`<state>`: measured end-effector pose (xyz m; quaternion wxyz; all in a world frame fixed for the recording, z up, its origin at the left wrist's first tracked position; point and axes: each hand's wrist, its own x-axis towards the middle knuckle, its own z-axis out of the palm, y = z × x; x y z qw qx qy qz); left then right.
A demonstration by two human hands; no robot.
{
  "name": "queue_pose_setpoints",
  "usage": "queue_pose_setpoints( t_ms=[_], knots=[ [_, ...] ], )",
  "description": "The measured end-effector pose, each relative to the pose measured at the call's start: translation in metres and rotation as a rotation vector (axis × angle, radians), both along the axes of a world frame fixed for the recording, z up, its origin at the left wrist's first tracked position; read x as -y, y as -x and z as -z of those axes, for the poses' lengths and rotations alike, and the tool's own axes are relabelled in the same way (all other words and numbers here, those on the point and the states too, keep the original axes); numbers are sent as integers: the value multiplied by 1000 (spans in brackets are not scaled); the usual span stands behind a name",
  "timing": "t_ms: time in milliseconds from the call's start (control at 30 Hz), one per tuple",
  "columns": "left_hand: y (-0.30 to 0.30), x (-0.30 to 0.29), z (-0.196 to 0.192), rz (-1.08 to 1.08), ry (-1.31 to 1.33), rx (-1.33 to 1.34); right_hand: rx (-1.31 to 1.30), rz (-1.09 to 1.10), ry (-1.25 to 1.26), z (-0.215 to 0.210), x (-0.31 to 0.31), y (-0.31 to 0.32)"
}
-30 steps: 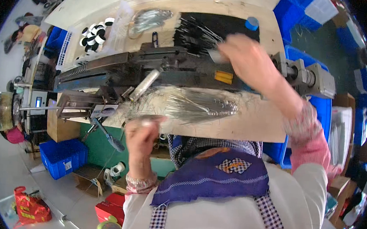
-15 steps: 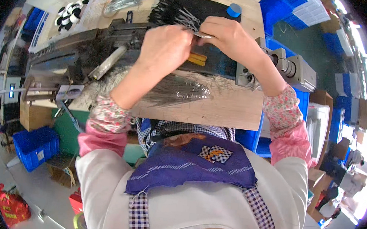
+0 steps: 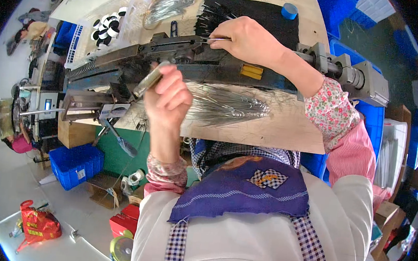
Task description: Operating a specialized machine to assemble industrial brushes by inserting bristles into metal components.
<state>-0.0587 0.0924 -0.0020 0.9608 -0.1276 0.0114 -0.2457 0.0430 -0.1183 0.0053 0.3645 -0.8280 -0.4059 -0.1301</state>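
My left hand (image 3: 170,95), a little blurred, is closed around the metal lever handle (image 3: 150,80) on the near side of the dark bench machine (image 3: 171,49). My right hand (image 3: 245,37) pinches a thin metal wire (image 3: 220,39), whose left end meets the machine's jaw. Behind that hand, a black mat (image 3: 261,22) carries several thin metal pieces (image 3: 213,13). A bundle of long thin wires (image 3: 230,107) lies on the wooden bench in front of the machine. Beside the right forearm is the machine's cylindrical end unit (image 3: 355,78).
Black and white round pieces (image 3: 109,27) fill a clear plastic basket (image 3: 135,2) at the back left. Next to it lies a bagged bundle of metal pieces (image 3: 172,7). A blue cap (image 3: 289,10) sits on the mat. The machine bears a yellow block (image 3: 251,71). Blue crates (image 3: 76,166) stand around the bench.
My left hand has left the right hand's side and moved left and nearer, onto the lever handle. My right hand keeps its pinch on the wire. The whole view has shifted.
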Motion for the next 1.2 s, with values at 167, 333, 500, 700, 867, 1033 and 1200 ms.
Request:
queue_pose_setpoints(
  t_ms=[167,333,500,700,867,1033,1200],
  knots=[
    [-1,21,-38,67,-166,53,-4,63,80,1,3,-1],
    [13,45,71,-578,-1869,469,8,45,110,-5,-10,2],
    [18,26,44,-239,-1910,445,239,131,191,-12,-2,27],
    [42,-104,83,-634,-1670,-371,-135,384,463,29,26,86],
    [24,-107,76,-613,-1541,-332,-175,552,401,71,34,41],
    [27,-65,88,-805,-1255,-260,-190,338,317,49,68,74],
    [20,69,-8,-487,-1312,377,-428,186,346,-13,90,113]
  ],
)
